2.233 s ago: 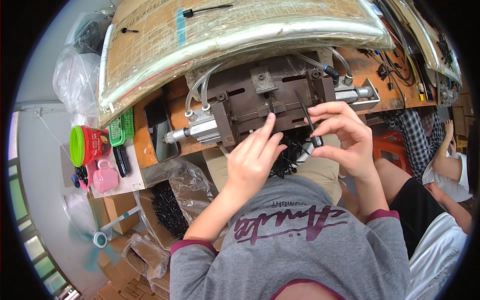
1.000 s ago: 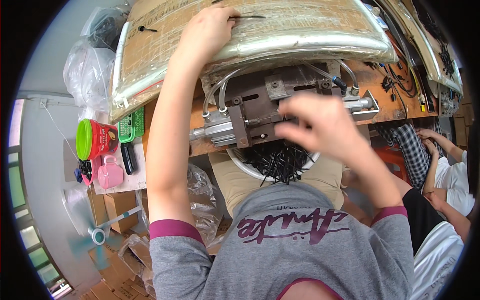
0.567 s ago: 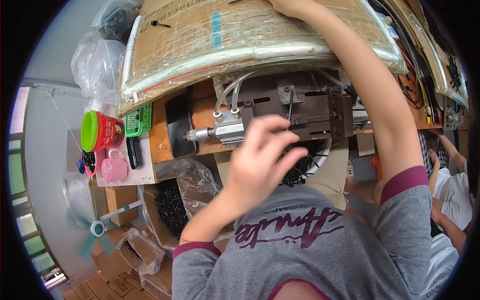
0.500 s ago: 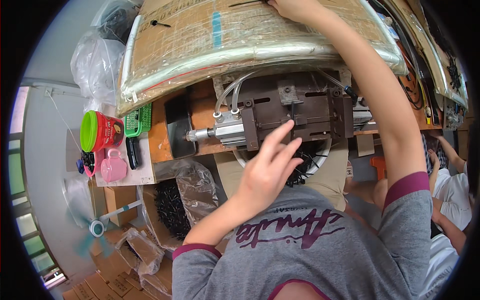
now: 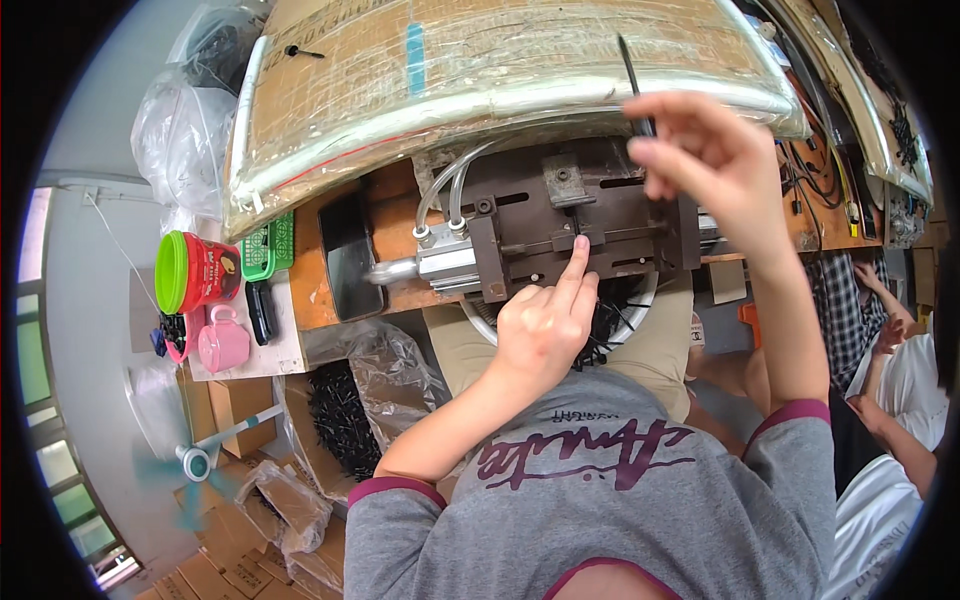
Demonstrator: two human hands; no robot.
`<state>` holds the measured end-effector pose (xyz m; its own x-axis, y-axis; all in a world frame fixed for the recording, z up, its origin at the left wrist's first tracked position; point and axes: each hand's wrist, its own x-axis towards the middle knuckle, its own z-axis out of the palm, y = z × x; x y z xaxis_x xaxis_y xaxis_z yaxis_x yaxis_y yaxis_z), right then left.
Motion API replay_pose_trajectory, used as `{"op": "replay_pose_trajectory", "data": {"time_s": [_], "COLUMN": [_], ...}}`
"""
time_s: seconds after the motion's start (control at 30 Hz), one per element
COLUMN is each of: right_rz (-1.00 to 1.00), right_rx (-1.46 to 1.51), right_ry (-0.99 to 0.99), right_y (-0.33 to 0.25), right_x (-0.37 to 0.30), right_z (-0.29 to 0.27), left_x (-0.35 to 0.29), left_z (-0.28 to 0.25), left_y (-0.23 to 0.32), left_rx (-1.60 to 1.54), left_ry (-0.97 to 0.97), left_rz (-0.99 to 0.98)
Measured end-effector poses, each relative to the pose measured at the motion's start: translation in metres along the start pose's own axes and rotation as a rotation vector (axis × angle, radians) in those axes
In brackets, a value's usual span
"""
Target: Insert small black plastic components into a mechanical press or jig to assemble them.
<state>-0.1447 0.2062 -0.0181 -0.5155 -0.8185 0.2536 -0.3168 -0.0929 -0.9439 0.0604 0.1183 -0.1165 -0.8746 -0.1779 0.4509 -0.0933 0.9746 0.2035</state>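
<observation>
My right hand [image 5: 715, 165] is raised above the right part of a dark metal clamping fixture [image 5: 530, 215]. Pinched between its thumb and fingers is a thin black rod [image 5: 628, 72], tilted with its tip pointing away from me. My left hand [image 5: 543, 325] holds nothing. Its index finger reaches out to the small dark block in the fixture's middle, with the fingertip on or just over a slim black piece. A silver pneumatic cylinder [image 5: 447, 262] with clear hoses sits on the fixture's left side. In my lap, partly covered by my left hand, lies a round container of black pieces [image 5: 615, 315].
Behind the fixture, a plastic-wrapped cardboard surface [image 5: 500, 50] carries a loose black piece [image 5: 303, 52]. A phone [image 5: 350, 255], a green basket [image 5: 268, 245], a red tub [image 5: 210, 270] and a pink mug [image 5: 223, 340] stand left. Another person [image 5: 905, 370] sits at the right.
My right hand has come back from the cardboard surface towards the fixture, bringing the black rod up with it. My left index finger has moved onto the fixture's middle, the other fingers curling in.
</observation>
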Motion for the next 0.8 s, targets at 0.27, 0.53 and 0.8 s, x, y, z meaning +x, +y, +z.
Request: {"op": "replay_pose_trajectory", "data": {"time_s": [0.27, 0.53, 0.8], "right_rz": [-0.307, -0.381, -0.365], "right_rx": [-0.669, -0.959, -1.022], "right_ry": [-0.004, -0.097, -0.137], "right_y": [0.042, 0.049, 0.044], "right_x": [-0.101, -0.103, -0.095], "right_z": [0.034, 0.073, 0.076], "left_x": [0.107, 0.194, 0.185], "left_z": [-0.089, -0.067, -0.076], "left_y": [-0.105, -0.35, -0.333], "left_rx": [-0.071, 0.951, 0.69], "left_ry": [0.37, 0.187, 0.031], "left_rz": [-0.156, 0.12, -0.04]}}
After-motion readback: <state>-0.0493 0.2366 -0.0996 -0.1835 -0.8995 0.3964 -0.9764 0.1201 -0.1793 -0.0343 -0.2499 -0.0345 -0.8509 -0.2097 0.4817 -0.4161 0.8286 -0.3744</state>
